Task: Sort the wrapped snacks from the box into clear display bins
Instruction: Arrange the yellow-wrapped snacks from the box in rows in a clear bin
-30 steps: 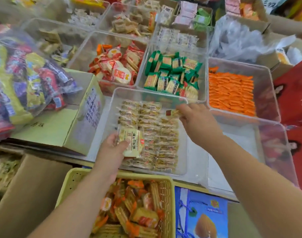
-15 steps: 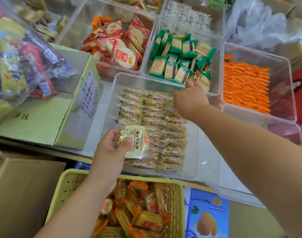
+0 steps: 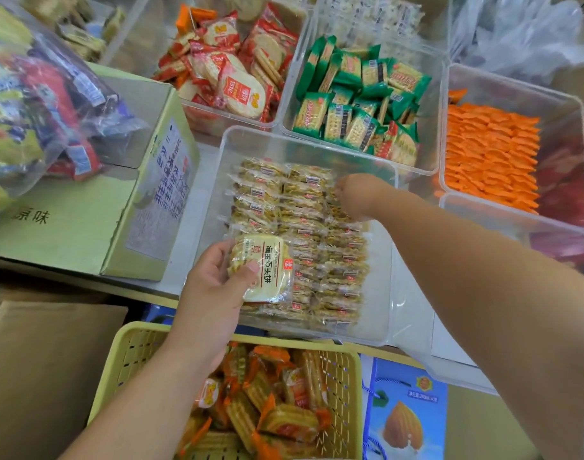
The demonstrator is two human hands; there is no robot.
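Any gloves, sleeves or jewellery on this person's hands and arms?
No. The left hand and right hand are ungloved, with no ring showing. The left forearm and right forearm are bare as far as the frame shows: no sleeve, watch or bracelet in view.

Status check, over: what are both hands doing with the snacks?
Left hand grips a wrapped cracker pack over the clear bin. Right hand reaches among the packed rows, grasp unclear. Nothing in the way.
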